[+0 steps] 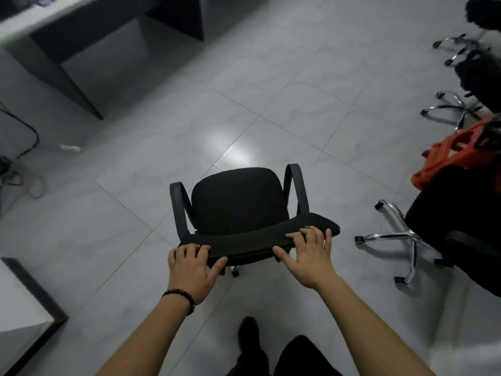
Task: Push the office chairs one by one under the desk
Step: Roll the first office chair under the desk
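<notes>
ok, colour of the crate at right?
Orange-red crate, seen in the head view, partly hidden.

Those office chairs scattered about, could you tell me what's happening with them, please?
A person has both hands on the backrest top of a black office chair: the left hand grips its left end, the right hand its right. The chair stands on open floor, apart from the desk at upper left. Other chairs wait at right, not yet pushed in.
</notes>
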A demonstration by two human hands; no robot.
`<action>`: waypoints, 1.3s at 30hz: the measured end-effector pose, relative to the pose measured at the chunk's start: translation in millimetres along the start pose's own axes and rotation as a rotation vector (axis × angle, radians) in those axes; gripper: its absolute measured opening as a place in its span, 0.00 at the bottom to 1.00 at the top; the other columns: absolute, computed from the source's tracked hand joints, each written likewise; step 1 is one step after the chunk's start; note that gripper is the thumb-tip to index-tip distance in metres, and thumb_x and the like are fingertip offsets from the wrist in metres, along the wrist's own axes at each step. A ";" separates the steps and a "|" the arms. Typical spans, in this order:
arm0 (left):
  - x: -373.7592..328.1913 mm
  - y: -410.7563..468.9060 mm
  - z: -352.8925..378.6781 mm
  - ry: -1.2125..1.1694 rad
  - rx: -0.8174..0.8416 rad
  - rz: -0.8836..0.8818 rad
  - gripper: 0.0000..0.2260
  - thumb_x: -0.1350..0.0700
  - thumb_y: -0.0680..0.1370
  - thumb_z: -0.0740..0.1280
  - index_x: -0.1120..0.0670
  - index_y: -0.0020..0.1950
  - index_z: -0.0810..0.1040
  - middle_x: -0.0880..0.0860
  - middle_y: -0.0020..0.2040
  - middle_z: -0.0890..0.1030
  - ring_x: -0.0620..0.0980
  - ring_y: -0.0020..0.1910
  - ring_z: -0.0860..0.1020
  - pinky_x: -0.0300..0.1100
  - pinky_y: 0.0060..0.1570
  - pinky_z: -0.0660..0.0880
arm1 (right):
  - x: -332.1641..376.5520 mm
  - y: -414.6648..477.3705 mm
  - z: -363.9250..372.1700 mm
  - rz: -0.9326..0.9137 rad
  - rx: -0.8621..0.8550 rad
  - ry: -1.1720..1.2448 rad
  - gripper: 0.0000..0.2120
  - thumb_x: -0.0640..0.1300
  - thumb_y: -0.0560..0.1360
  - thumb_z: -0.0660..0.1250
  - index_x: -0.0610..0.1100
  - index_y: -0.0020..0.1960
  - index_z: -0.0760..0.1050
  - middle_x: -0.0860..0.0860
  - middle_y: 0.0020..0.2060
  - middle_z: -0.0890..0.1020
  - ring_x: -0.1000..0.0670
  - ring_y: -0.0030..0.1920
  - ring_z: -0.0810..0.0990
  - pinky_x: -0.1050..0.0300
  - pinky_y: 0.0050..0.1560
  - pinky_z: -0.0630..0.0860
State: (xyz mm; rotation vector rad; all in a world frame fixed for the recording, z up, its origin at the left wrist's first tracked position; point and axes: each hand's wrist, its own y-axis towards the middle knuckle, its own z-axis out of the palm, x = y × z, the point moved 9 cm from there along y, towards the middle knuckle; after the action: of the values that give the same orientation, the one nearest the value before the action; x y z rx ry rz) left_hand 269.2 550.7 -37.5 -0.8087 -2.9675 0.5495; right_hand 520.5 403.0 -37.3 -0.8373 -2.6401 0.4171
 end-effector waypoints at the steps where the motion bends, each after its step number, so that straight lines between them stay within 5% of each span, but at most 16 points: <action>1: 6.2 16.7 -7.2 -0.002 -0.008 -0.010 0.35 0.29 0.73 0.39 0.45 0.65 0.73 0.49 0.60 0.75 0.52 0.62 0.69 0.52 0.65 0.61 | 8.6 19.1 -5.4 -0.014 0.001 -0.002 0.44 0.79 0.68 0.33 0.58 0.72 0.64 0.47 0.73 0.63 0.44 0.78 0.47 0.38 0.74 0.29; 7: 46.4 121.2 -49.2 -0.009 -0.058 -0.115 0.36 0.25 0.71 0.42 0.45 0.61 0.75 0.50 0.58 0.76 0.54 0.60 0.69 0.52 0.64 0.62 | 64.2 143.0 -39.0 -0.103 -0.007 -0.008 0.37 0.77 0.72 0.41 0.59 0.71 0.66 0.47 0.72 0.63 0.44 0.78 0.47 0.39 0.73 0.26; 21: 73.2 380.0 -145.7 -0.109 0.020 -0.423 0.34 0.28 0.73 0.44 0.48 0.64 0.71 0.54 0.63 0.72 0.56 0.63 0.65 0.52 0.66 0.60 | 167.2 486.9 -152.9 -0.363 0.110 -0.171 0.38 0.76 0.72 0.39 0.58 0.73 0.65 0.46 0.73 0.63 0.44 0.78 0.47 0.38 0.73 0.27; 32: 194.1 605.8 -235.9 -0.129 -0.118 -0.525 0.34 0.27 0.73 0.43 0.49 0.58 0.73 0.55 0.57 0.75 0.57 0.58 0.68 0.53 0.61 0.64 | 331.4 732.1 -211.7 -0.494 0.045 -0.200 0.42 0.78 0.70 0.36 0.57 0.69 0.68 0.45 0.70 0.67 0.43 0.77 0.52 0.39 0.73 0.28; 39: 267.5 746.6 -293.5 -0.169 -0.100 -0.555 0.34 0.26 0.72 0.42 0.48 0.59 0.72 0.54 0.58 0.75 0.57 0.61 0.67 0.53 0.63 0.63 | 432.2 879.7 -245.3 -0.512 0.089 -0.237 0.35 0.76 0.74 0.42 0.58 0.70 0.67 0.45 0.71 0.65 0.43 0.77 0.51 0.36 0.75 0.32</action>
State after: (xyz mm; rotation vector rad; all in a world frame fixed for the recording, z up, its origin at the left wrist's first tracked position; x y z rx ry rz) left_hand 433.9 1380.1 -34.9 0.0851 -3.1798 0.4526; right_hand 724.4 1392.5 -45.6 -0.0697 -2.8874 0.5107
